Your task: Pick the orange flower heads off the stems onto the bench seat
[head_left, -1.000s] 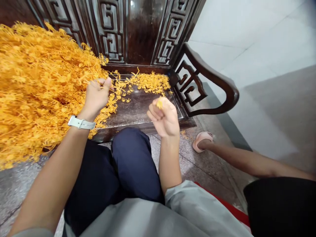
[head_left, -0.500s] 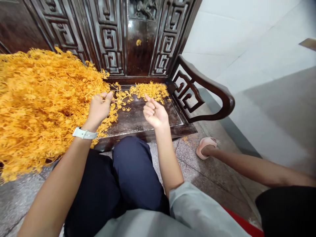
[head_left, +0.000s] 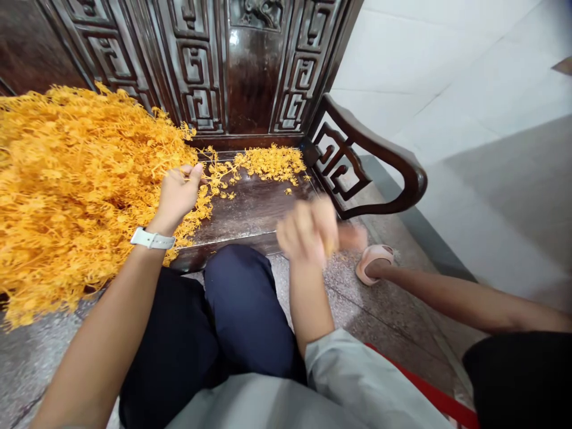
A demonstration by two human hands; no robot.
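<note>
My left hand (head_left: 180, 189) pinches the end of an orange flower sprig (head_left: 218, 174) between thumb and fingers. The sprig looks like plastic, with thin branches and small spidery florets. Beside and beneath this hand spreads a big heap of the same orange sprigs (head_left: 93, 196). My right hand (head_left: 306, 229) is over the front edge of the bench seat, smeared by motion. A yellow speck shows at its fingers, too blurred to make out. Behind it, loose orange florets (head_left: 272, 162) lie in a small pile, and a single floret (head_left: 288, 191) lies apart in front.
The dark wooden bench (head_left: 250, 208) has a carved backrest (head_left: 254, 83) and a curved armrest (head_left: 393, 161) on the right. My knees (head_left: 239, 292) are close to the seat's front. Another person's leg and pink slipper (head_left: 370, 262) are on the floor at right.
My right hand has moved right and towards me, away from the sprig. The floret seen against the backrest is gone from there; one now shows on the seat. My left hand stays put.
</note>
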